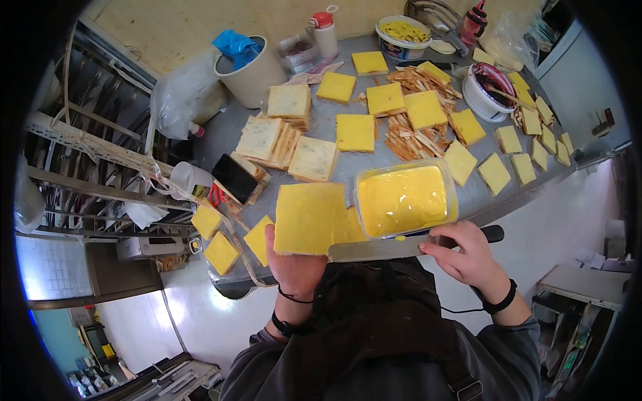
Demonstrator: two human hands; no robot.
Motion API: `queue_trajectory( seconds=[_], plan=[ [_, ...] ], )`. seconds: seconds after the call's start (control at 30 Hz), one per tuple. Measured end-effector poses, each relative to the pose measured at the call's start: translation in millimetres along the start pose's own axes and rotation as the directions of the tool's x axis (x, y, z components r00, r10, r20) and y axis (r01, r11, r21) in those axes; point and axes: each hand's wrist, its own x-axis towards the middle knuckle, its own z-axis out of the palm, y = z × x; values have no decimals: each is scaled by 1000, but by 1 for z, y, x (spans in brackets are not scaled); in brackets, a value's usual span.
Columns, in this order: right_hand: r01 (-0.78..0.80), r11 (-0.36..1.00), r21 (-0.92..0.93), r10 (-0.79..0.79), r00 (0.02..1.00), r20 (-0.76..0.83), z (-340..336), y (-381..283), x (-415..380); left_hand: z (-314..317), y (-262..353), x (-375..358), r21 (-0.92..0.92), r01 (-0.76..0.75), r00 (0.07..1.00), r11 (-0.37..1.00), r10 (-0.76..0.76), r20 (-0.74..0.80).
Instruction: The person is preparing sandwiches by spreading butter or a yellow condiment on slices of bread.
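Note:
My left hand supports a square cake layer from below and at its left edge; its top is coated yellow. My right hand is closed on a long spatula, held level near the table's front edge, with its tip at the layer's lower right corner. Just above the blade, a clear tub of glossy yellow cream stands on the table. A small dab of yellow sits by the blade's upper edge. Another yellow-topped piece lies left of the held layer.
Yellow squares and strips of trimmings lie across the metal table. Pale stacked layers, a phone and a beige bin are at left. A bucket of dark red filling stands at right.

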Motion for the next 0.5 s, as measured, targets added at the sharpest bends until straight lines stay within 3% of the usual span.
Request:
queue_trajectory(
  seconds=[0.07,0.17,0.27,0.43,0.5],
  plan=[
    [-3,999,-51,2,1000,-26,2,-2,1,9,-3,-1,150,-35,977,988,66,-204],
    [-36,987,-155,27,998,-61,11,2,1,8,-2,-1,-26,30,999,999,-30,15],
    [-83,967,-241,65,995,-81,12,11,2,13,-7,0,-86,57,996,995,-51,76],
    [-156,922,-355,89,976,-199,8,32,3,11,-7,-2,-40,50,998,998,-49,36],
    [-115,946,-302,52,976,-211,3,30,5,10,-7,-2,-17,38,999,999,-38,33]
  ],
)
